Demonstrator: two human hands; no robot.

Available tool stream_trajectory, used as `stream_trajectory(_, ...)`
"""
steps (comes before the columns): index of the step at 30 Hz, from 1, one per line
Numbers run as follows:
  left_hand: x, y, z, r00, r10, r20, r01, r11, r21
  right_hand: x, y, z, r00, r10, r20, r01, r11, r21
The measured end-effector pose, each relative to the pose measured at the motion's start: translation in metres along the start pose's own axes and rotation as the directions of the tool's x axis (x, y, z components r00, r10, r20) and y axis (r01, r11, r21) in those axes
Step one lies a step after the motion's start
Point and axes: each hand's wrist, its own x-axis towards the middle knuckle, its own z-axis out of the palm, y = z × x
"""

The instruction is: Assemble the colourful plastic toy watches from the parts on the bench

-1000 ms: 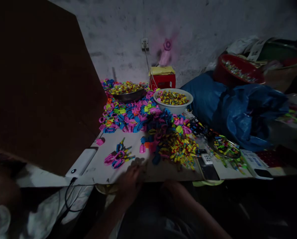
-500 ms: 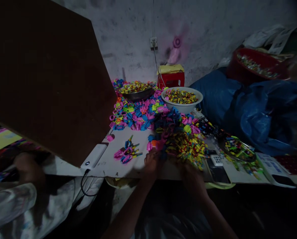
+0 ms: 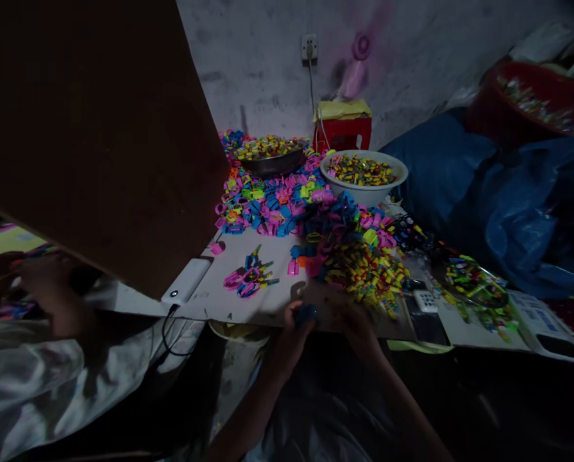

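Note:
My left hand (image 3: 295, 324) is closed round a small blue plastic piece (image 3: 306, 313) above the table's front edge. Close beside it on the right, my right hand (image 3: 356, 324) lies in shadow, fingers bent, and what they hold, if anything, is too dark to see. Just beyond is a heap of small yellow and red pieces (image 3: 376, 276). Behind it spreads a large pile of pink, blue and green plastic pieces (image 3: 281, 205). To the left lies a small group of pink and blue pieces with yellow patterned ends (image 3: 251, 279).
A white bowl (image 3: 363, 192) and a metal bowl (image 3: 272, 168) hold small yellow pieces. A brown board (image 3: 99, 147) stands left, by a white power bank (image 3: 186, 282). A phone (image 3: 428, 327) lies right. Another person's arm (image 3: 56, 301) is at far left.
My left hand has drawn back from the pile and now has a blue piece in it. My right hand has moved slightly left, nearer the left. The view has shifted a little.

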Motion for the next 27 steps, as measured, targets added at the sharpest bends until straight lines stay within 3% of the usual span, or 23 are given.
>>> stream_trajectory(4, -0.019, 0.007, -0.005, 0.986, -0.098, 0.132, 0.105, 0.993, -0.047, 0.000, -0.011, -0.008, 0.999, -0.038, -0.038, 0.036, 0.998, -0.047)
stream_trajectory(11, -0.050, 0.056, -0.015, 0.956, 0.049, 0.289, -0.093, 0.986, 0.140, -0.044, -0.073, -0.001, 0.989, -0.104, 0.108, 0.111, 0.992, -0.060)
stream_trajectory(14, -0.055, 0.067, -0.015, 0.942, 0.127, 0.310, -0.206, 0.949, 0.239, -0.057, -0.090, 0.005, 0.979, -0.165, 0.117, 0.177, 0.979, -0.099)
stream_trajectory(17, -0.058, 0.073, -0.016, 0.929, 0.160, 0.334, -0.267, 0.915, 0.303, -0.062, -0.099, 0.005, 0.990, -0.123, 0.072, 0.134, 0.975, -0.179)
stream_trajectory(21, -0.059, 0.082, -0.017, 0.926, 0.127, 0.356, -0.261, 0.897, 0.358, -0.063, -0.107, 0.000, 0.991, -0.116, 0.071, 0.129, 0.966, -0.226)
stream_trajectory(27, -0.059, 0.088, -0.018, 0.948, 0.095, 0.302, -0.236, 0.849, 0.473, -0.064, -0.114, -0.002, 0.987, -0.114, 0.112, 0.138, 0.964, -0.227)
